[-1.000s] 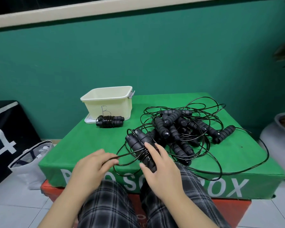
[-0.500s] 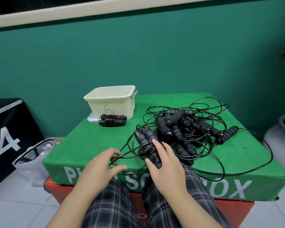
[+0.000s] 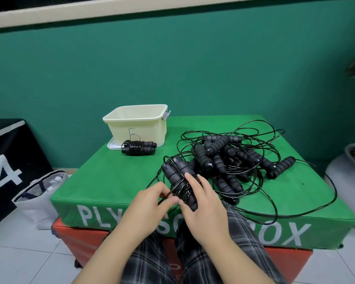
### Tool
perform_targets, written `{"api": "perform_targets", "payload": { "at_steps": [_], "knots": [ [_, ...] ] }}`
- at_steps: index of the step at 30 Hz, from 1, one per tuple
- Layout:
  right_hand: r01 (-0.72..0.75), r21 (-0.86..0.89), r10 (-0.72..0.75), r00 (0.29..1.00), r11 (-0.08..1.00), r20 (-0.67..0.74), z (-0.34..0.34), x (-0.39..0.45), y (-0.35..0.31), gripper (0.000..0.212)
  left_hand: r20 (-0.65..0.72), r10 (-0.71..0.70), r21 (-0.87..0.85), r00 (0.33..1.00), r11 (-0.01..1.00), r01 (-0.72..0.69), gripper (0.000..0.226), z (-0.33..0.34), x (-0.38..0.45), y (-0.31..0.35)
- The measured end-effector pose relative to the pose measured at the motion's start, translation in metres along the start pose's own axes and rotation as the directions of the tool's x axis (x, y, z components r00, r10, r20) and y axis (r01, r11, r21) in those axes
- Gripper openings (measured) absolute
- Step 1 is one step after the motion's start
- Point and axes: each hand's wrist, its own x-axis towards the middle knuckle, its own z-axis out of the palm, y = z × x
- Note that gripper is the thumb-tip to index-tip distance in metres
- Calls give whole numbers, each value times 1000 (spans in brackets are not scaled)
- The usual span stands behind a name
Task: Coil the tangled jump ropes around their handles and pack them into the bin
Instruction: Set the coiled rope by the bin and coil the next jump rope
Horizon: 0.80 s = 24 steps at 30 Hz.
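Note:
My right hand (image 3: 203,203) grips a pair of black jump-rope handles (image 3: 175,173) held side by side, with a few turns of thin black cord around them. My left hand (image 3: 152,201) pinches that cord right beside the handles. A tangled pile of black ropes and handles (image 3: 234,158) lies on the green box top to the right. One coiled rope (image 3: 138,148) lies in front of the cream bin (image 3: 138,124), which stands at the back left and looks empty.
The green padded box (image 3: 111,181) sits on a red one (image 3: 80,240). A loose cord loop (image 3: 307,203) reaches its front right edge. A white bag (image 3: 39,193) and a black box (image 3: 8,160) stand on the floor at left, a grey pot (image 3: 348,181) at right.
My left hand has drawn the cord in from the left to the handles, adding to the coil. The right hand has kept its grip on the handles.

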Motion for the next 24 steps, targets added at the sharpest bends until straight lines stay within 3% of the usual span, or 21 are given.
{"api": "perform_targets", "payload": {
  "at_steps": [7, 10, 14, 19, 24],
  "knots": [
    [33, -21, -33, 999, 999, 3, 3, -1, -1, 61, -128, 106, 247, 986, 966, -72, 9, 3, -2, -1],
    [28, -9, -28, 999, 1000, -24, 3, -2, -2, 62, -198, 162, 321, 967, 943, -92, 27, 11, -9, 0],
    [43, 4, -43, 999, 999, -13, 3, -4, -3, 64, -290, 162, 171, 943, 979, -115, 16, 17, -12, -2],
    [16, 59, -16, 1000, 998, 9, 1, -2, -2, 63, -167, 117, -48, 979, 991, -126, 15, 17, -10, -6],
    [-28, 326, 20, 999, 945, 28, -9, 0, -4, 59, -47, -39, -301, 998, 953, 23, 23, 19, -6, -27]
  ]
}}
